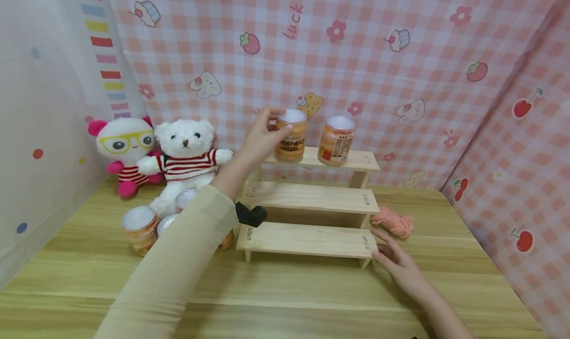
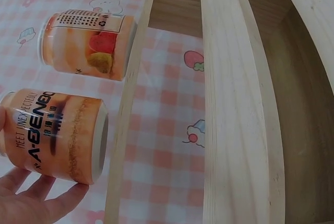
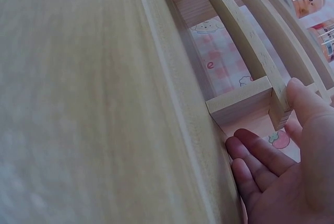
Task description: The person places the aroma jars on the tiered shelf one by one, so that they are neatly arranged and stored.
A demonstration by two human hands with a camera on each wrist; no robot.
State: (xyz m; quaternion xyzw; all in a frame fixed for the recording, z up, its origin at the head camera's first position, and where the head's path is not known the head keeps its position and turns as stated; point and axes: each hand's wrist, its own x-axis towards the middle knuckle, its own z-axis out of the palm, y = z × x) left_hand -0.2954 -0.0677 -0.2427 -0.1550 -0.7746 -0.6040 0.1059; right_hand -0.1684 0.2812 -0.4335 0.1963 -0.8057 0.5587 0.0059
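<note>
In the head view my left hand [image 1: 262,136] grips a clear-lidded jar with an orange label [image 1: 291,142] at the top board of a three-step wooden rack [image 1: 307,198]. The left wrist view shows the fingers round this jar [image 2: 55,135]; whether its base touches the board I cannot tell. To its right, a second, similar jar [image 1: 337,143] stands upright on the same board. My right hand [image 1: 401,267] is at the right end of the bottom board, its thumb touching the board end in the right wrist view and the lower fingers loosely bent below.
Several more jars [image 1: 139,225] stand on the wooden table [image 1: 285,299] at the left, partly hidden by my left sleeve. Behind them sit a white teddy bear [image 1: 187,146] and a pink-and-white plush toy [image 1: 126,141]. A pink yarn bundle [image 1: 394,222] lies right of the rack.
</note>
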